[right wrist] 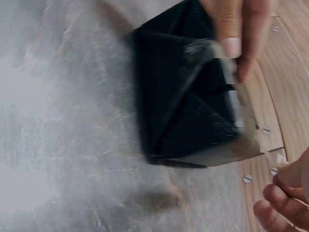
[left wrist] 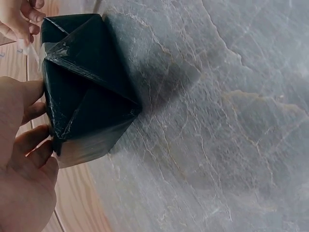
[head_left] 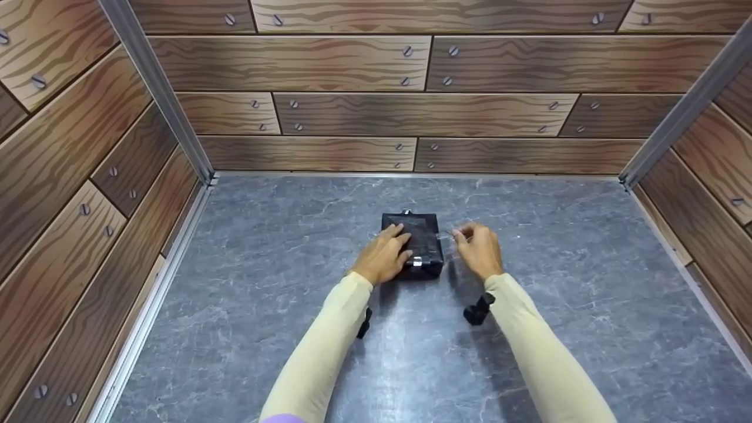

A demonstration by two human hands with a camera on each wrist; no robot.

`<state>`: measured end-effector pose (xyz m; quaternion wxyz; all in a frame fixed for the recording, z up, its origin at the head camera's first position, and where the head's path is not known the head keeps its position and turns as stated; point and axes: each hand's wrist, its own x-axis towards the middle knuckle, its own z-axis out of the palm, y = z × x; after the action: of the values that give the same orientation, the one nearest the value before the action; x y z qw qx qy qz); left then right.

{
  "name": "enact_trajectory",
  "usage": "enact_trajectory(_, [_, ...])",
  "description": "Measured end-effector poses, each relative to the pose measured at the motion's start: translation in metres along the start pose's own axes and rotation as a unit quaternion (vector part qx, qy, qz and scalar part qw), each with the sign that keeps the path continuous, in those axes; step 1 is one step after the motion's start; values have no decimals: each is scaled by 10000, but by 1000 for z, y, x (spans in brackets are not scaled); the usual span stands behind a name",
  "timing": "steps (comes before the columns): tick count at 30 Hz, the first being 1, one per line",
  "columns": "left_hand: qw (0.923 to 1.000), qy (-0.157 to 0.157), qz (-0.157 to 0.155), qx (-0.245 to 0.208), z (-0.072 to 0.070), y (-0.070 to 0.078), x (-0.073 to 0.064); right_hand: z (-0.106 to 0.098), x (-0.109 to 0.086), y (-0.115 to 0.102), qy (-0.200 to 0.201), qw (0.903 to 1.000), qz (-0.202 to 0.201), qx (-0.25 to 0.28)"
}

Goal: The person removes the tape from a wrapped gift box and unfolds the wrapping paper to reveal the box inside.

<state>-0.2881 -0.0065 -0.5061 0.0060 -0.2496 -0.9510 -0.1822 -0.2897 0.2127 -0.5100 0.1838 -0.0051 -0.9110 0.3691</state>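
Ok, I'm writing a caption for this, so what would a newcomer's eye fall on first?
Probably the black package, dark on the grey marbled surface, with the left hand resting on its top. Just right of it, the right hand pinches a small clear strip. Behind them, the wood-patterned back wall also stands out.

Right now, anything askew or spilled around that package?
One oddity: a clear tape strip juts right of the black wrapped package instead of lying flat, its end pinched by the right hand. Nothing looks spilled.
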Motion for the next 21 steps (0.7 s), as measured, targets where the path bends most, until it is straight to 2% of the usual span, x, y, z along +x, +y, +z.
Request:
enact_trajectory(4, [9998, 112, 3, 167, 2, 2, 2, -4, 0, 2, -277, 9991, 215, 236])
enact_trajectory(8, [9993, 204, -70, 300, 4, 4, 3, -4, 0, 4, -520, 9981, 197, 270])
enact_trajectory(17, [9988, 267, -29, 398, 6, 5, 4, -9, -3, 6, -640, 9970, 279, 324])
enact_trajectory(21, [9983, 303, -33, 499, 6, 5, 3, -10, -8, 0, -1130, 9921, 205, 513])
